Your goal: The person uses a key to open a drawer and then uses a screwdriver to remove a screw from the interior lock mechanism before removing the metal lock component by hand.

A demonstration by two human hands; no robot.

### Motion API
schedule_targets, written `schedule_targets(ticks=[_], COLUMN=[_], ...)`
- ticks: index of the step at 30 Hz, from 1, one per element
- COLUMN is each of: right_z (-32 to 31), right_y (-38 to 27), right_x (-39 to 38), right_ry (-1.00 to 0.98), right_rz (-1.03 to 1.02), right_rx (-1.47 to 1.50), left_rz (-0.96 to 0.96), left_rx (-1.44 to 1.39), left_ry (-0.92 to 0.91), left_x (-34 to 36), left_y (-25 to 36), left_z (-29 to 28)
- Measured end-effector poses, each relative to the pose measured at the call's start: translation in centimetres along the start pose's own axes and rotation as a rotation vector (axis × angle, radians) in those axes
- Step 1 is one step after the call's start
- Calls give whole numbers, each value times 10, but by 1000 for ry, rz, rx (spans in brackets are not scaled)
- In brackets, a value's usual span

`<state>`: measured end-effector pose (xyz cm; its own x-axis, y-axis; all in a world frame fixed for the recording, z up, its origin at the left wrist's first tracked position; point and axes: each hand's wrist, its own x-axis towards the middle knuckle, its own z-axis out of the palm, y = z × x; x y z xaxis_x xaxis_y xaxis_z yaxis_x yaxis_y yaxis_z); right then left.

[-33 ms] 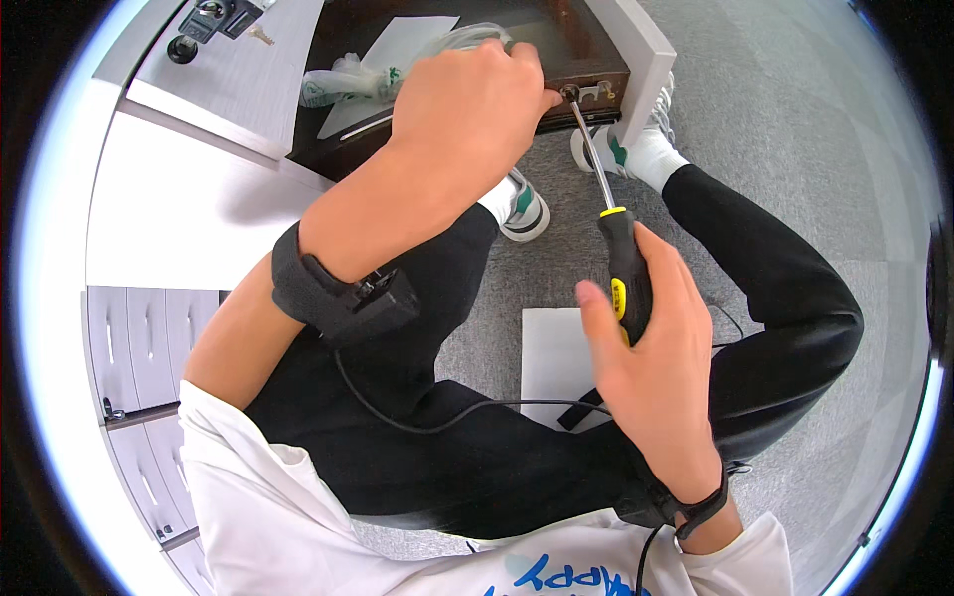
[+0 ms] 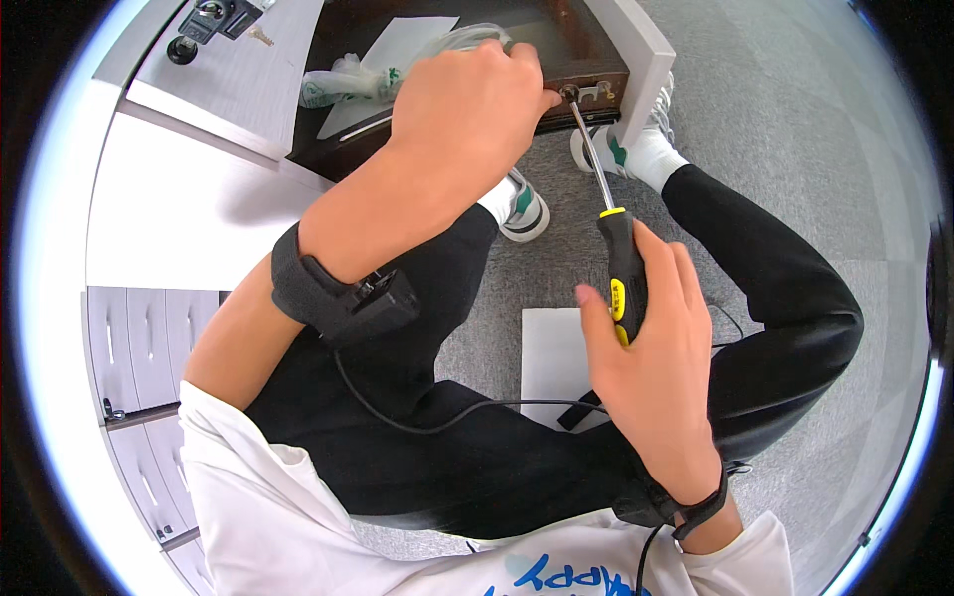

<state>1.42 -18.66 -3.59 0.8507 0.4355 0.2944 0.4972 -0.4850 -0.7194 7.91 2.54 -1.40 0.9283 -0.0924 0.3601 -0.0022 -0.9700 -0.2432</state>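
— What carries everything here?

— A grey carpeted floor (image 2: 795,129). A flat white sheet (image 2: 552,353) lies directly on it between the person's legs, and a thin black cable (image 2: 730,323) trails across the carpet by the right leg.

— Anything standing on it?

— The person's feet in white shoes with green trim (image 2: 522,209), and a dark brown open drawer unit (image 2: 556,40) at the top.

— And inside that unit?

— A white paper (image 2: 393,55) and a clear plastic bag (image 2: 348,79) lie on its dark bottom.

Single head-worn fisheye looks steeply down, close over the lap
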Motion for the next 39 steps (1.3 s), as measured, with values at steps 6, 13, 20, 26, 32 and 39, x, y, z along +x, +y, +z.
schedule_targets(ticks=[6, 13, 20, 26, 32, 39], right_z=[8, 11, -11, 0, -10, -22], right_y=[-6, -10, -13, -5, -3, 2], right_x=[-3, 8, 21, 18, 23, 27], right_ry=[3, 48, -82, -103, -165, -255], right_rz=[89, 85, 313, 497, 604, 787], right_rx=[-304, -160, 151, 409, 685, 1113], left_rz=[27, 13, 33, 17, 6, 6], left_rx=[39, 54, -1, 37, 41, 49], left_ry=[25, 45, 62, 26, 19, 16], left_x=[-1, -1, 1, -1, 1, 2], left_y=[2, 1, 2, 2, 3, 3], left_z=[3, 4, 5, 7, 7, 3])
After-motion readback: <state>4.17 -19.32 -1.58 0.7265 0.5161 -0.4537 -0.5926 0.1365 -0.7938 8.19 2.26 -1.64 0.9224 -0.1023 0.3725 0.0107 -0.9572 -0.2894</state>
